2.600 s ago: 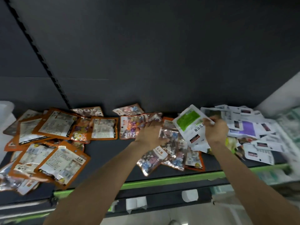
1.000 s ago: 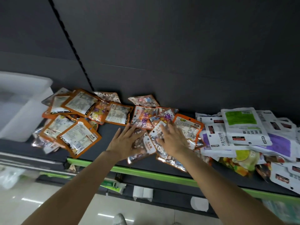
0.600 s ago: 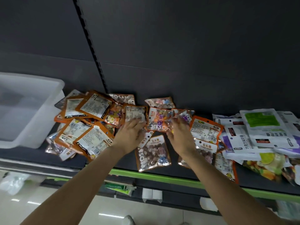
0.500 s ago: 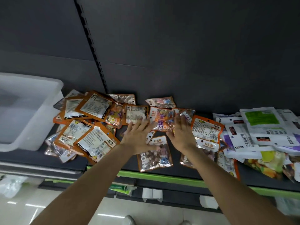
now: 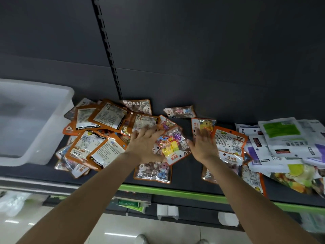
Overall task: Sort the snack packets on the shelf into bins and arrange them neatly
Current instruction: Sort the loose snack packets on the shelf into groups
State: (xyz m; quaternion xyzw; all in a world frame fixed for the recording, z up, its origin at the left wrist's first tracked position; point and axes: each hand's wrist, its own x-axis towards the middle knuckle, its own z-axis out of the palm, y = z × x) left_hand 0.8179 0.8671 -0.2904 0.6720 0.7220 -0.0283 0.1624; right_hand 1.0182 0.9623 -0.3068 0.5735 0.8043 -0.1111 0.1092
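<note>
Several orange-edged snack packets [image 5: 98, 136] lie in a loose pile on the dark shelf [image 5: 186, 175], left of centre. My left hand [image 5: 143, 146] lies over the pile's right edge with fingers spread and straight. A clear packet with colourful candy [image 5: 173, 145] leans tilted against its thumb side. My right hand [image 5: 204, 147] is flat, fingers straight, touching a small yellow-filled packet [image 5: 204, 126] and an orange packet [image 5: 228, 141]. Another clear packet [image 5: 154, 170] lies below my hands near the shelf front.
A white translucent bin [image 5: 40, 120] stands at the left end of the shelf. A heap of white, green and purple packets [image 5: 283, 143] fills the right end. The shelf has a green front strip [image 5: 175, 191] and a dark back panel.
My hands have moved slightly apart. The colourful candy packet has come up tilted between them, against my left hand. The yellow-filled packet now shows beyond my right fingers.
</note>
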